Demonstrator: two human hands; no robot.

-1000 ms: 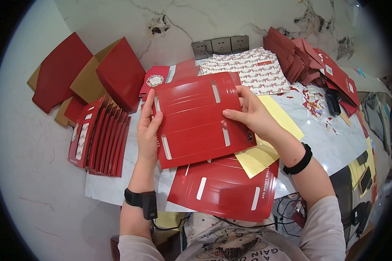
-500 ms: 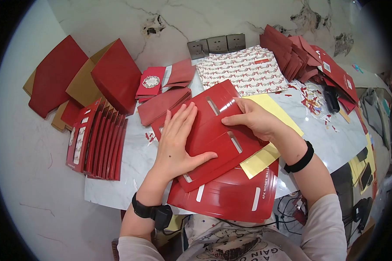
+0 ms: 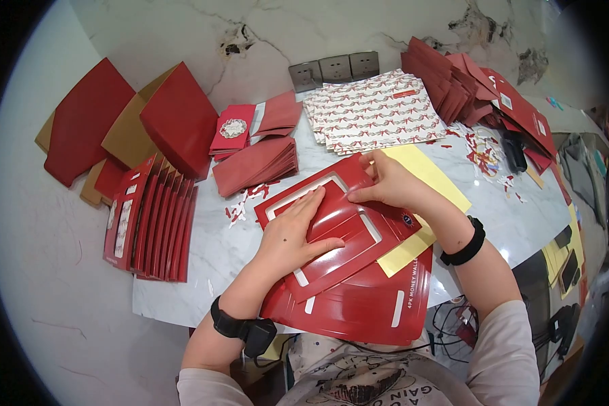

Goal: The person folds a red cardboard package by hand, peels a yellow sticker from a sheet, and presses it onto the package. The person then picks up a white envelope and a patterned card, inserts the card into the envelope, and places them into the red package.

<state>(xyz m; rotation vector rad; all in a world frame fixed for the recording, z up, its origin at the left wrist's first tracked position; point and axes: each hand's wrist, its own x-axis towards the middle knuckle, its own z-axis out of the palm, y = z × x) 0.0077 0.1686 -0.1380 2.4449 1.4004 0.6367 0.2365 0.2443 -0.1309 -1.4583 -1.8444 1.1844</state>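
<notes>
Red card [image 3: 345, 260] held at frame centre

Head view: left hand [image 3: 287, 237] lies flat on the card, gripping nothing. Right hand [image 3: 390, 184] clamps the card's upper-right edge, thumb on top. Printed red sheet [image 3: 358, 311] underneath; yellow paper [image 3: 430, 177] at right.

Head view: is looking forward and down from the person's head; is facing the marbled wall [image 3: 358, 27] past the far edge of the worktop [image 3: 514, 227]; is showing left hand [image 3: 292, 235] and right hand [image 3: 394, 183] close below.
</notes>
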